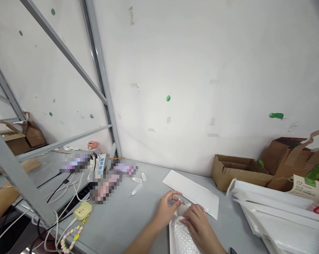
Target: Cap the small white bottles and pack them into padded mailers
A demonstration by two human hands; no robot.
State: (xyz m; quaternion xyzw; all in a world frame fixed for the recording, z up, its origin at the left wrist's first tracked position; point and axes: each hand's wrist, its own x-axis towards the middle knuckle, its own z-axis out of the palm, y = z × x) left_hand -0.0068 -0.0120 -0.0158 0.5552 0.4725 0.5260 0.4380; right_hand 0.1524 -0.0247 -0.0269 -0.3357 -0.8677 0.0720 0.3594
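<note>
A clear bubble wrap bag lies in front of me, with a white edge of something flat showing beneath its left side. My right hand is closed on the upper part of the bag, fingers curled over it. My left hand is beside its top end, thumb and fingers brought together in a pinch. A thin pale loop seems to show at those fingertips, too small to name. Just beyond both hands lies a flat white packet. Several small white tags lie to the left.
White flat mailers are stacked at right, before an open cardboard box and a brown paper bag. At left are a metal rack post, cables, a power strip, a yellow case and another person's arm.
</note>
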